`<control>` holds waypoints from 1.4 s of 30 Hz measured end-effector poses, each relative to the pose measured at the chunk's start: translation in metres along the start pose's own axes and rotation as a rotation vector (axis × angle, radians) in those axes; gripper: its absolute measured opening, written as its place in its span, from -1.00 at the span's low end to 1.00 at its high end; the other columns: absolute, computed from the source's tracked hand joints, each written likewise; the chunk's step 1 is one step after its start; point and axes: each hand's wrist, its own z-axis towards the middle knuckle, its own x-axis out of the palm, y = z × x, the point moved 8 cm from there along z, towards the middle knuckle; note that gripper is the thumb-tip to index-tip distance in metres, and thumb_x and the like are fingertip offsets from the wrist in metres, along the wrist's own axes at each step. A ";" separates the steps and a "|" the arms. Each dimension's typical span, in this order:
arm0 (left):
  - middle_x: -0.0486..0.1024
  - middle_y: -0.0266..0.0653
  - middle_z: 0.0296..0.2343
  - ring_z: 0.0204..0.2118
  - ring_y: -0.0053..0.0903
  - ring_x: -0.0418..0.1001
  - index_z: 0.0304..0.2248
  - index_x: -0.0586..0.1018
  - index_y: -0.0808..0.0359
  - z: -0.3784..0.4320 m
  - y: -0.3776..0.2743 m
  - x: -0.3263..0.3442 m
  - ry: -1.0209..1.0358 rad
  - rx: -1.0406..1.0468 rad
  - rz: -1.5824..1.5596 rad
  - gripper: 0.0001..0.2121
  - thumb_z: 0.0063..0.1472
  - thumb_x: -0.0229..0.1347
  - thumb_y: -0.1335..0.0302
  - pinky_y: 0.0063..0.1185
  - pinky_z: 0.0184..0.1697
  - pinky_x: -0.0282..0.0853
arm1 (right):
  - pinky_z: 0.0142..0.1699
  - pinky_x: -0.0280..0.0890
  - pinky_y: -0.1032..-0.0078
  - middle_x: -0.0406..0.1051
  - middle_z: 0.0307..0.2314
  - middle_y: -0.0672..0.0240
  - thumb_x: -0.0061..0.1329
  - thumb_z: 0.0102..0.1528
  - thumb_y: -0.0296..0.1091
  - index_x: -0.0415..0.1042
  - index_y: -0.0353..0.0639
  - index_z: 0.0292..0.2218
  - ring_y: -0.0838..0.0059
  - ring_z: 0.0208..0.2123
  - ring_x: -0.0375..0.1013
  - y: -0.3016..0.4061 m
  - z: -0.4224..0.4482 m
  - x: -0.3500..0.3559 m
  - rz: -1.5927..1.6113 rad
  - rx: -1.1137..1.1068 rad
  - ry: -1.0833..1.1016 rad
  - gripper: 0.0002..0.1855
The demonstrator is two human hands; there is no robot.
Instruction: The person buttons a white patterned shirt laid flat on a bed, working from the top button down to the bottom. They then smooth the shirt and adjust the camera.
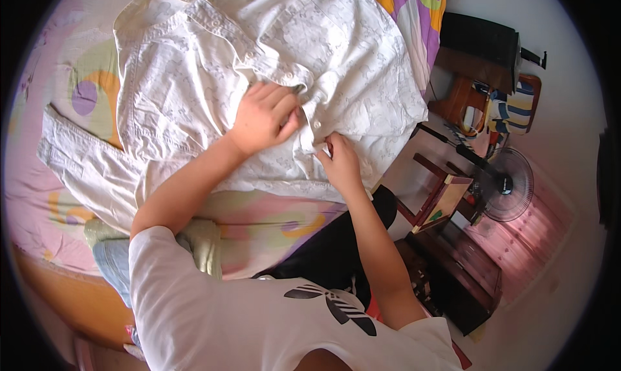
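A white button-up garment [170, 75] with a faint grey print lies spread over a patterned bedsheet [271, 220]. Its button placket runs from the collar area toward me, with a white button [317, 124] between my hands. My left hand [267, 111] is curled on the placket, with cloth bunched around it; its fingertips are partly hidden. Closer to the hem, my right hand [343, 165] pinches the lower placket edge between thumb and fingers. One sleeve [87, 162] stretches out to the left, past my left forearm.
Folded clothes [206, 245] lie by my left elbow at the bed's wooden edge [73, 293]. To the right stand an electric fan [504, 184], a wooden stool [444, 199], a dark cabinet [451, 269] and a chair with a striped cloth [514, 104].
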 end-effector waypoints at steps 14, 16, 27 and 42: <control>0.53 -0.34 -0.32 -0.23 -0.35 0.44 -0.28 0.56 0.18 -0.017 0.006 0.037 0.140 -0.063 0.677 -0.73 -0.06 0.09 0.48 -0.40 -0.12 0.28 | -0.16 0.38 0.19 0.48 -0.33 0.17 0.24 -0.04 -0.22 0.41 -0.18 -0.28 0.03 -0.22 0.48 -0.002 0.005 0.006 -0.029 -0.095 -0.097 -0.64; 0.53 -0.34 -0.30 -0.18 -0.35 0.42 -0.25 0.55 0.18 -0.009 0.005 0.047 0.156 -0.124 0.738 -0.75 0.01 0.06 0.48 -0.39 -0.09 0.27 | -0.14 0.36 0.18 0.47 -0.32 0.17 0.23 -0.03 -0.20 0.42 -0.18 -0.27 0.03 -0.21 0.48 -0.002 -0.002 -0.001 -0.031 -0.121 -0.151 -0.64; 0.44 0.05 -0.10 -0.04 -0.23 0.38 0.02 0.42 0.43 -0.132 -0.078 0.092 -0.438 -0.883 -0.055 -0.56 0.33 0.04 0.22 -0.41 0.04 0.27 | -0.07 0.31 0.23 0.45 -0.33 0.23 0.15 -0.03 -0.37 0.53 -0.16 -0.27 0.14 -0.18 0.43 -0.053 -0.118 -0.014 0.235 -0.606 -0.157 -0.76; 0.31 -0.38 -0.60 -0.51 -0.53 0.27 -0.47 0.43 0.34 -0.162 -0.062 0.092 -0.481 -1.248 -0.279 -0.77 0.22 -0.12 0.36 -0.49 -0.40 0.18 | -0.57 0.32 0.50 0.53 -0.57 0.24 0.04 0.17 -0.02 0.49 -0.32 -0.46 0.45 -0.63 0.52 -0.100 -0.031 -0.023 0.835 0.210 0.226 -0.55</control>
